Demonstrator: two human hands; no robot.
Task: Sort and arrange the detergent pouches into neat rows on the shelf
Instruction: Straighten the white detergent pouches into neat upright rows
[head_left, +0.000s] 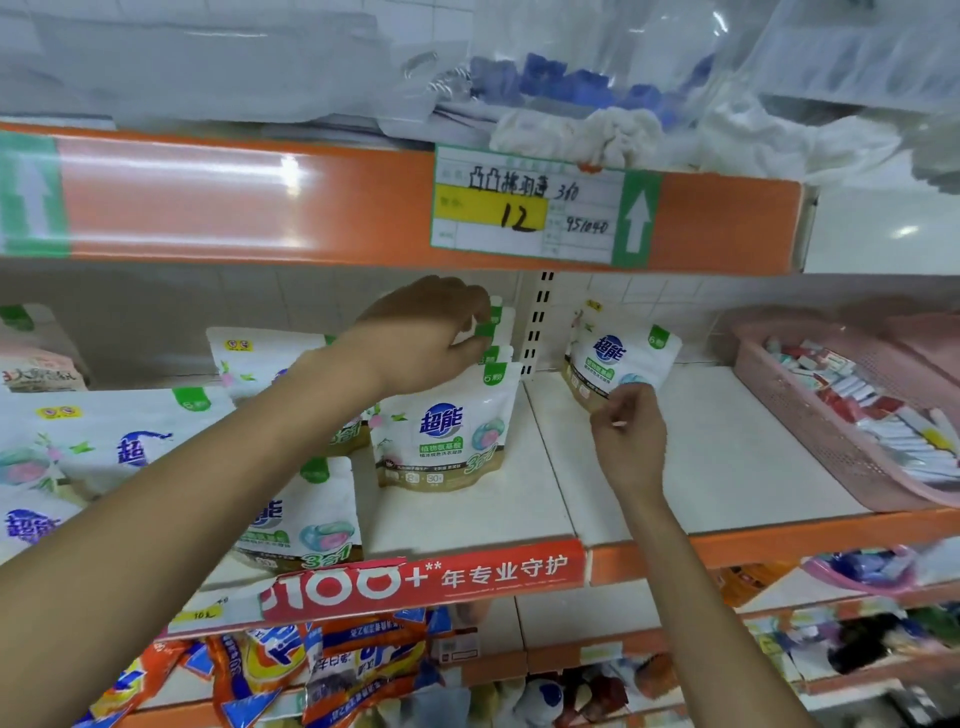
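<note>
steadying pouch row (451, 434), left hand (423, 340) pinching a top; right hand (629, 441) pinching stray pouch (621, 353), probably row-bound next.

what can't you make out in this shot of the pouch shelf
Head view only:
The rear pouches: mostly hidden by the front pouch and the left hand pinching one; count unclear.
The lying pouch: its left side covered by the left forearm.
The leaning pouch: lower edge hidden by the right hand pinching it.
The pink basket: cut off by the right edge.
The plastic bags on top: contents blurred.
</note>
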